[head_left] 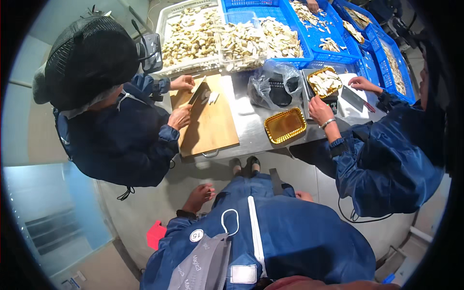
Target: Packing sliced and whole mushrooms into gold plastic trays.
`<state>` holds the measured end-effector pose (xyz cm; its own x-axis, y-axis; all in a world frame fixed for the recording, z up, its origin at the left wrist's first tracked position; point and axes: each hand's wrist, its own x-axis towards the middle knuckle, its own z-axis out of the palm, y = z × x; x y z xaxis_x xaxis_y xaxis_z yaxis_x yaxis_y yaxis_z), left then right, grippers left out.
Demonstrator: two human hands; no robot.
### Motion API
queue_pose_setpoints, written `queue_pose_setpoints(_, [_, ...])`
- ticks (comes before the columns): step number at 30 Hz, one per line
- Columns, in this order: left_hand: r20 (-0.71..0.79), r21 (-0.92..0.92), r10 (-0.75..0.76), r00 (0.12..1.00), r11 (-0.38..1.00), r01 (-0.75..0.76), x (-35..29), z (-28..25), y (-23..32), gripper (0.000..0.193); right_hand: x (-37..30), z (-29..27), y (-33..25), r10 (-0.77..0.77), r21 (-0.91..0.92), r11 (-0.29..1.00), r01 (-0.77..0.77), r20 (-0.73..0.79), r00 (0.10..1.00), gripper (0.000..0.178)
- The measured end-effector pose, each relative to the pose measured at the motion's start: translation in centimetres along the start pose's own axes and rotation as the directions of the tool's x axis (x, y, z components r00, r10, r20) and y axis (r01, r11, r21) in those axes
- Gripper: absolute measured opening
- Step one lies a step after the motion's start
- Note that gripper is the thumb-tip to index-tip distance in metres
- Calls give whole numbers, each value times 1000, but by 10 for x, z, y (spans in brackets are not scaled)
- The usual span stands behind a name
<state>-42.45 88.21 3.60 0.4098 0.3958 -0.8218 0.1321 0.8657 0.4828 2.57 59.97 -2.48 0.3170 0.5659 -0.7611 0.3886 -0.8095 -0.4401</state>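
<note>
Both my arms hang down beside my blue jacket, away from the table. My left hand [199,197] hangs over the floor at my left side, its fingers loosely bent and apart, with nothing in it. Only a small part of my right hand [304,195] shows past the jacket; its fingers are mostly hidden. A dark flat strip [276,182] sticks up past the jacket near that hand, and whether I hold it I cannot make out. Nearest ahead on the metal table are a wooden cutting board [220,128] and an empty golden tray [285,126].
At left a co-worker's hands [181,116] cut pale slices with a knife [198,92]. At right another co-worker's hand [320,110] touches a golden tray of slices [325,82] on a scale. Behind stand a white crate [166,34] and several blue crates [307,41] of sliced mushrooms.
</note>
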Motion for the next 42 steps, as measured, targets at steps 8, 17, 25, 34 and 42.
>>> queue_pose_setpoints(8, [-30, -5, -12, 999, 1000, 12, 7, -14, -8, 35, -5, -9, -51, -72, 36, 997, 72, -15, 997, 27])
queue_pose_setpoints(17, [11, -27, -5, 1000, 1000, 6, 10, -20, -6, 34, -35, -12, -79, 99, -43, 994, -99, 3, 995, 28])
queue_pose_setpoints(25, [11, 36, 3, 1000, 999, -3, 13, -14, 1, 35, -19, -3, -45, 72, -16, 997, -72, 12, 997, 30])
queue_pose_setpoints(34, [27, 99, -11, 1000, 995, 9, 21, -12, 7, 36, -13, 7, -32, -25, -27, 999, 23, -74, 997, 31])
queue_pose_setpoints(42, [-25, 125, -47, 999, 991, 50, 33, -9, 19, 34, -6, 13, -19, -36, -52, 998, 31, -93, 995, 33])
